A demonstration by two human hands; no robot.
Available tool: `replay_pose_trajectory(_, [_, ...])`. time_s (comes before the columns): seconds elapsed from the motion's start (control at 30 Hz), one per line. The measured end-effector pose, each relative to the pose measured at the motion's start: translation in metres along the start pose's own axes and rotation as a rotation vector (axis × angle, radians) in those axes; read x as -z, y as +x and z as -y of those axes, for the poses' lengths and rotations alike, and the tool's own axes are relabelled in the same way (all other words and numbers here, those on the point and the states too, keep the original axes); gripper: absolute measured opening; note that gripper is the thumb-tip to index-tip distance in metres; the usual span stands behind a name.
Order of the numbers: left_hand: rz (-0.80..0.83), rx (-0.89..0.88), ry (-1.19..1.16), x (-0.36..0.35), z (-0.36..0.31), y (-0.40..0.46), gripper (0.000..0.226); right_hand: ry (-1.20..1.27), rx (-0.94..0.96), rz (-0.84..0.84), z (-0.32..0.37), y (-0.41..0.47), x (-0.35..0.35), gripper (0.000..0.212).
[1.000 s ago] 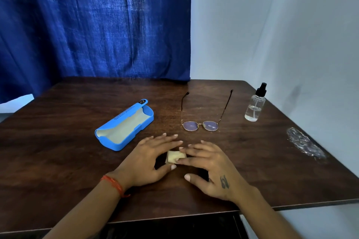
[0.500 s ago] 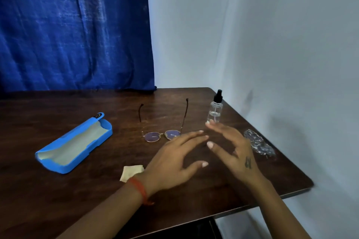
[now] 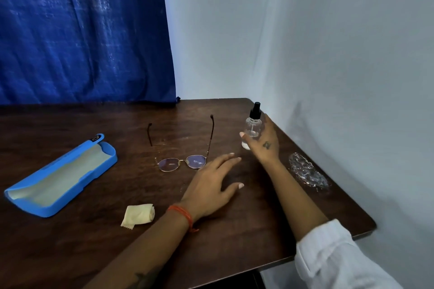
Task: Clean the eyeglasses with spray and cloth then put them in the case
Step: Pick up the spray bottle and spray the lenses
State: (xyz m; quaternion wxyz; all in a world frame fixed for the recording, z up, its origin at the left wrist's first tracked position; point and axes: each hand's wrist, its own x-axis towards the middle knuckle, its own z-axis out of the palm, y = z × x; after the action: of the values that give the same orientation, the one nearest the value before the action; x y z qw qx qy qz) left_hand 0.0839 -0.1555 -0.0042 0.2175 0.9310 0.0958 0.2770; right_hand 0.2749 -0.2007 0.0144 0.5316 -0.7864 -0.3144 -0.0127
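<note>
Occupying most of the view, a dark wooden table stands in a corner: blue curtain behind it, pale wall behind and to its right.

Landmark: the eyeglasses, lying near the table's middle, lenses toward the person, both temple arms unfolded and pointing at the curtain.

- Case: blue, lid open, pale lining showing; well left of the eyeglasses.
- Cloth: yellow, folded; nearer the person than the eyeglasses, slightly left, touched by neither hand.
- Spray bottle: clear, black nozzle, upright; right of the eyeglasses.
- Crumpled clear plastic: further right, near the table edge.
- Right hand: thumb and fingers curled round the spray bottle's lower body, the bottle seemingly on the table.
- Left hand: fingers straight and spread, holding nothing, just right of the eyeglasses' lenses; red thread at the wrist.

Changes from half a second earlier: the right hand, then short of the bottle with fingers extended, has now reached and grasped it. The left hand has drawn back slightly. Eyeglasses, case, cloth and plastic are where they were.
</note>
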Motion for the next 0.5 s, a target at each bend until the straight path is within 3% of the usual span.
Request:
replay_pose_trajectory(0.13, [-0.022,-0.003,-0.01,-0.002,0.001,0.0,0.059,-0.041,-0.004,-0.003,-0.009,-0.003,-0.007,0.057])
replay_pose_trajectory(0.33, [-0.082,-0.026,-0.012,0.002,-0.003,-0.001,0.054,0.045,0.011,-0.12,0.012,-0.03,0.008,0.047])
replay_pose_trajectory(0.5, [-0.172,-0.088,-0.058,0.025,-0.006,-0.015,0.048,0.304,-0.002,-0.168,0.044,-0.084,0.019,0.034])
